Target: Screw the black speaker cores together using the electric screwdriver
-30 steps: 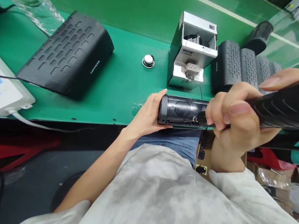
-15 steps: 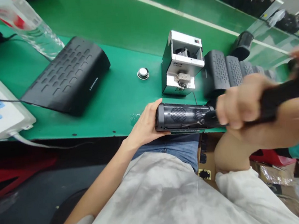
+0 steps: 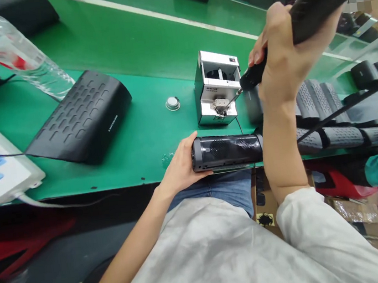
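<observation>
The speaker (image 3: 228,151) is placed at the near edge of the table (image 3: 136,159), its long axis aligned left to right along that edge, its perforated face turned up. Its left end is clasped by the left hand (image 3: 180,164). The driver (image 3: 317,4) is gripped in the right hand (image 3: 283,49), beyond and to the right of the speaker; its bit is pointed down and leftward at the dispenser (image 3: 212,93), though whether contact is made cannot be told.
</observation>
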`<state>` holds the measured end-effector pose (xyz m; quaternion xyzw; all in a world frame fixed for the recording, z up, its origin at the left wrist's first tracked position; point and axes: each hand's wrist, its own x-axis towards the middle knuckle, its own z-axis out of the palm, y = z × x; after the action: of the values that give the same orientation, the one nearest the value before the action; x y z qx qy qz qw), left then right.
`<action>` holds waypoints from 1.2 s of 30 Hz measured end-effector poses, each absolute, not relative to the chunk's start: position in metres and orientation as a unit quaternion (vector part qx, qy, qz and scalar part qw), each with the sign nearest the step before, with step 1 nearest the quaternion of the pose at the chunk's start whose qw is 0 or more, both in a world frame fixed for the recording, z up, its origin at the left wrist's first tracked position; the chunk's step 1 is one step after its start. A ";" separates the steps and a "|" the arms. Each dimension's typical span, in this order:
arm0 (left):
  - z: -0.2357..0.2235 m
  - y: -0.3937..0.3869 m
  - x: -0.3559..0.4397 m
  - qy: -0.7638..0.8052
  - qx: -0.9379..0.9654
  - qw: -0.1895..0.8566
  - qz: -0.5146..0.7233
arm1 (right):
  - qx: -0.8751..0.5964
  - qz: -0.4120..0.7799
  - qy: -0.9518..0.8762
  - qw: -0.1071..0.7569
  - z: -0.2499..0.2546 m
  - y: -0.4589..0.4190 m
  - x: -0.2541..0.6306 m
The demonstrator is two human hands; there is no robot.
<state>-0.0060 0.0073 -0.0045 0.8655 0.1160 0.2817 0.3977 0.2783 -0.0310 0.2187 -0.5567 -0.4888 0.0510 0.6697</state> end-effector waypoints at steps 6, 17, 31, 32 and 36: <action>-0.005 0.007 -0.006 0.116 0.860 0.402 0.291 | -0.461 -0.119 -0.453 0.754 0.195 0.002 0.272; -0.009 0.007 -0.006 0.135 0.859 0.413 0.271 | -0.443 -0.107 -0.445 0.770 0.205 0.009 0.271; -0.017 0.007 -0.005 0.158 0.856 0.405 0.279 | -0.373 -0.147 -0.469 0.787 0.209 -0.013 0.275; -0.018 0.008 -0.005 0.160 0.857 0.404 0.277 | -0.355 -0.153 -0.464 0.798 0.211 -0.011 0.271; -0.015 0.008 -0.005 0.159 0.858 0.405 0.272 | -0.369 -0.130 -0.456 0.799 0.211 -0.002 0.256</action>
<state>-0.0054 0.0078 -0.0154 0.8584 0.1589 0.2718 0.4050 0.2558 -0.0016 0.2107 -0.3685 -0.4561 -0.1304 0.7995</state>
